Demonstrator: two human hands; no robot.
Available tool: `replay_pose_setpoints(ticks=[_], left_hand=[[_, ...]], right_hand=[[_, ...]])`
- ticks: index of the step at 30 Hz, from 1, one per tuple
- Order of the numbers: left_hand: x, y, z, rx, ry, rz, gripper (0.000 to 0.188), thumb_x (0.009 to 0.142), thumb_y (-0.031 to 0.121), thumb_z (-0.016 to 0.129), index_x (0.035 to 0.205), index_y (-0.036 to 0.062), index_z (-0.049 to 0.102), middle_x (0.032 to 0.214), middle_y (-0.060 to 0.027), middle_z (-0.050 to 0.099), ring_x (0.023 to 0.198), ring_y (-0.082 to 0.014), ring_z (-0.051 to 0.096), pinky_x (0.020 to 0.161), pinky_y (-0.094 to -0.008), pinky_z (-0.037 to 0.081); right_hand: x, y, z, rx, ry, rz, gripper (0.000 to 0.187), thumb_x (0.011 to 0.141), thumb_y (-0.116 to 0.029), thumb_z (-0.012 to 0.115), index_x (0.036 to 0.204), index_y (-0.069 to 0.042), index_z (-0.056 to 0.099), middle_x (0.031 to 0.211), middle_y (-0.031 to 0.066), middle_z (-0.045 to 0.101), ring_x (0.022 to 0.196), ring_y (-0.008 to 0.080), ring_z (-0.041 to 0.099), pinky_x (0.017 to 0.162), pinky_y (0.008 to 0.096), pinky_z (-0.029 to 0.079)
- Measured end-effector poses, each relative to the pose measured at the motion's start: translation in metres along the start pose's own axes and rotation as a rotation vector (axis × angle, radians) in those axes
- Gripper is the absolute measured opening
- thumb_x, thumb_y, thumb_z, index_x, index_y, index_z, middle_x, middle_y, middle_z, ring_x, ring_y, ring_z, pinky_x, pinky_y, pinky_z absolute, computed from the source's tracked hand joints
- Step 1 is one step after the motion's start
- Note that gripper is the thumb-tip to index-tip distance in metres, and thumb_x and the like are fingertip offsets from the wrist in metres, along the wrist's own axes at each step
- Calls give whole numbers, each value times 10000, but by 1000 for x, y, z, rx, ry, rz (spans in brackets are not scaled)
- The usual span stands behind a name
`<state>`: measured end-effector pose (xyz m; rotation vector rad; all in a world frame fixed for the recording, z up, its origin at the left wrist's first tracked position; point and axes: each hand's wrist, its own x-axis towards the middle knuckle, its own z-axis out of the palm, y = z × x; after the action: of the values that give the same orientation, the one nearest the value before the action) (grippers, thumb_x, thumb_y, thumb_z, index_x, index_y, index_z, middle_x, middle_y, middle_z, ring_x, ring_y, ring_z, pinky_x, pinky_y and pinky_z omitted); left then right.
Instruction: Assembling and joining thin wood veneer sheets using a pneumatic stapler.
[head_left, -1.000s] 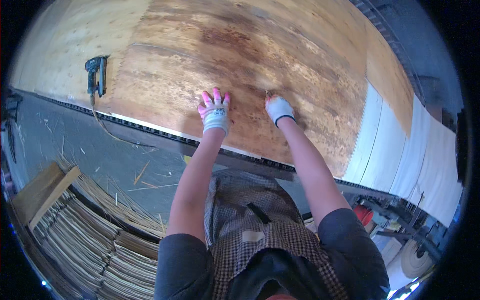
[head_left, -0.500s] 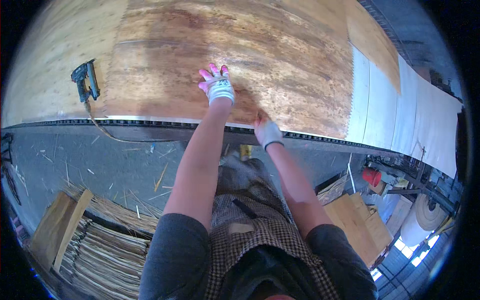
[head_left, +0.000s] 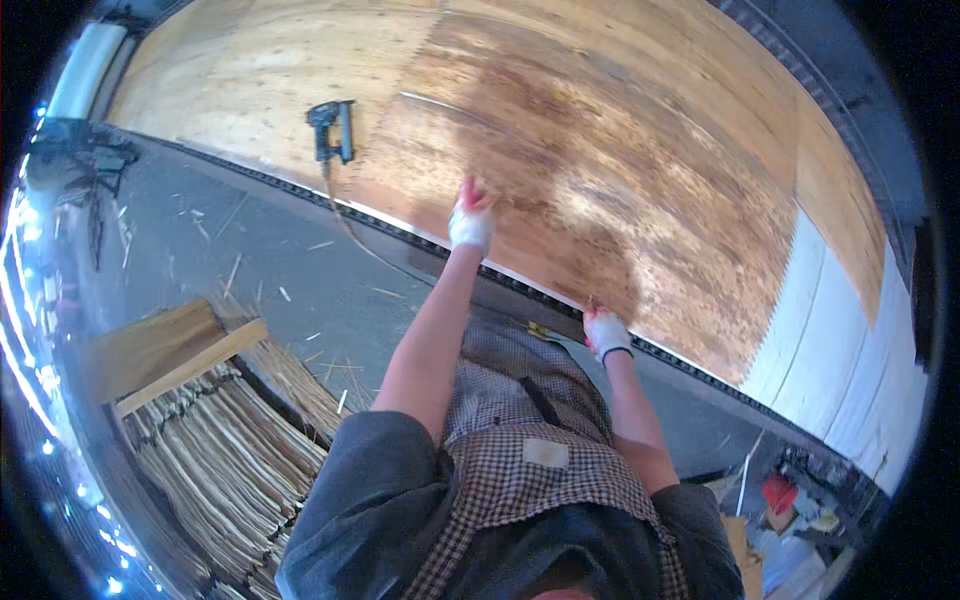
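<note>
A wide brown veneer sheet [head_left: 620, 150] lies across a long work table. My left hand [head_left: 470, 222], in a white glove with pink fingertips, rests flat on the sheet near its front edge, arm stretched out. My right hand [head_left: 604, 333], gloved the same way, sits at the sheet's near edge by the black toothed rail [head_left: 520, 285]. Its fingers curl over that edge. A dark staple gun [head_left: 332, 126] lies on the sheet to the left of my left hand, and its hose [head_left: 350, 230] trails off the table.
A stack of thin veneer strips [head_left: 210, 450] and a wooden board [head_left: 165, 350] lie on the grey floor at lower left, with splinters scattered about. White sheets [head_left: 850, 340] continue the table to the right. Red and mixed clutter [head_left: 790, 500] sits at lower right.
My right hand has drawn back from the sheet's surface to its near edge. My left hand stays stretched out on the sheet. My head has turned, shifting the view.
</note>
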<state>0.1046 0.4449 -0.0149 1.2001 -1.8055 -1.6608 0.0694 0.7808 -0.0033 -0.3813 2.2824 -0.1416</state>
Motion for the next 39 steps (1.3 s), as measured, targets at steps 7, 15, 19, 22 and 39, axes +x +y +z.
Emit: replay_pose_setpoints(ticks=[7, 15, 19, 22, 39], left_hand=[[16, -2, -138, -445, 550, -431, 368, 780, 162, 705, 1089, 148, 504, 776, 18, 523, 639, -103, 492, 536, -258, 422], [36, 24, -167, -1017, -16, -656, 328, 844, 480, 573, 981, 182, 565, 779, 2, 560, 660, -172, 516, 568, -309, 443], [29, 83, -159, -1224, -238, -329, 690, 806, 639, 511, 1285, 147, 439, 1203, -94, 523, 1071, -278, 500, 888, -416, 435], [67, 31, -137, -1080, -239, -86, 688, 857, 597, 456, 1343, 115, 387, 1316, -88, 460, 1193, -276, 431, 980, -433, 383], [-11, 130, -87, -250, -707, 223, 627, 889, 449, 500, 1383, 101, 332, 1431, -101, 324, 1302, -279, 296, 1079, -428, 264]], right_hand=[[-22, -8, -38, 1067, -563, 182, 222, 924, -293, 461, 943, -98, 568, 617, -19, 526, 422, 86, 461, 360, 221, 368], [-58, 17, -44, 1235, 185, 209, 465, 849, -159, 589, 1302, -180, 485, 790, 52, 647, 453, 91, 512, 343, 224, 361], [-38, 3, -45, 744, 330, 625, 399, 762, -283, 687, 1057, -23, 620, 665, 50, 616, 458, 113, 546, 382, 291, 406], [-12, 22, -14, 529, 309, 570, 470, 784, -441, 639, 1044, -50, 630, 691, 91, 637, 544, 162, 622, 437, 312, 461], [-8, 12, -61, 439, 54, 444, 591, 743, -485, 639, 1094, -17, 559, 634, 81, 638, 544, 195, 637, 541, 341, 510]])
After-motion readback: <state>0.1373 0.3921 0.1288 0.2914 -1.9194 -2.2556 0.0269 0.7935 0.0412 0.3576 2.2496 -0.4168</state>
